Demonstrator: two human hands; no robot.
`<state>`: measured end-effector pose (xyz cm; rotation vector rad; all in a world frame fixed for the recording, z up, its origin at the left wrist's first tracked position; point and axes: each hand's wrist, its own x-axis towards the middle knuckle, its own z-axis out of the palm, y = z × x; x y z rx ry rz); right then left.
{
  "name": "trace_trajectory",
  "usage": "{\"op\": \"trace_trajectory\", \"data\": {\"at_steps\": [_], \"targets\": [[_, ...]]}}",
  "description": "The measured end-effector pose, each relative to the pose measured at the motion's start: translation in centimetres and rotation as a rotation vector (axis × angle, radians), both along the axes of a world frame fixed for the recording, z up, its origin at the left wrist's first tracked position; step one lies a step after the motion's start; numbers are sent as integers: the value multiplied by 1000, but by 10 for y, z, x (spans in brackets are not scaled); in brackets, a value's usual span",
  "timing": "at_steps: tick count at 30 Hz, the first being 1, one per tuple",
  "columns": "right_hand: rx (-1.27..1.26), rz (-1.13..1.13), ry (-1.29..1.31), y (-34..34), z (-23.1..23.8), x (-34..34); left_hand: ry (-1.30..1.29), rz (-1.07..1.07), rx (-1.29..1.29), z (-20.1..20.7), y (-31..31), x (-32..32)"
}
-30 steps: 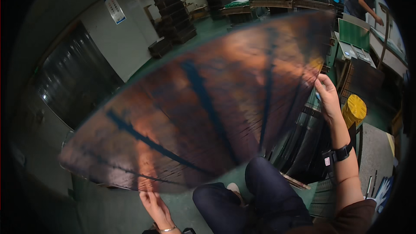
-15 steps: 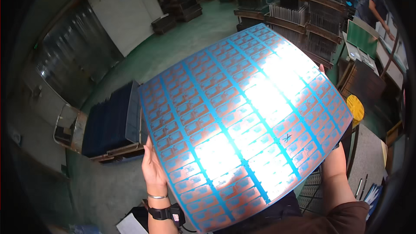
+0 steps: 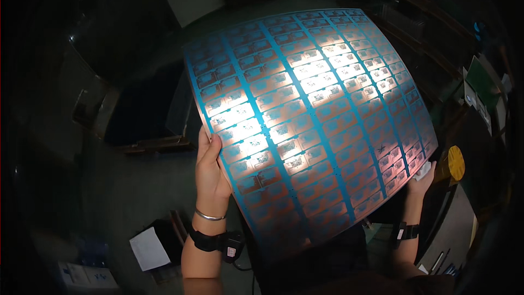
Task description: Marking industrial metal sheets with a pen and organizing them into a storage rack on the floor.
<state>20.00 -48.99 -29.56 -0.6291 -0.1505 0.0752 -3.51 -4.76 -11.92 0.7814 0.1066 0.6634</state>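
The fingers [image 3: 215, 145] of the left hand [image 3: 210, 177] close on the left edge of a large, thin panel [image 3: 333, 117], patterned with copper-coloured blocks between blue bands. The right hand [image 3: 420, 184] is at the panel's lower right corner with a small white piece [image 3: 423, 171], perhaps cloth; its fingers are partly hidden, so I cannot tell how tightly they close. The panel is held up in front of the body, tilted, bright reflections crossing its face. A silver bracelet [image 3: 210, 216] and a black strap [image 3: 206, 245] circle the left wrist. Beyond the right hand is a round yellow object [image 3: 456, 163]; a white sheet [image 3: 150, 247] lies at lower left.
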Motion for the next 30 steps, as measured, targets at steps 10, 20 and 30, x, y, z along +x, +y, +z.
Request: {"op": "trace_trajectory", "data": {"at_steps": [10, 20, 30], "targets": [[-17, 63, 288, 32, 22, -16, -43, -22, -29, 5, -8, -5], [13, 161, 224, 35, 21, -26, 31, 38, -2, -4, -6, -11], [99, 203, 264, 39, 19, -31, -127, 61, -89, -33, -13, -35]]}}
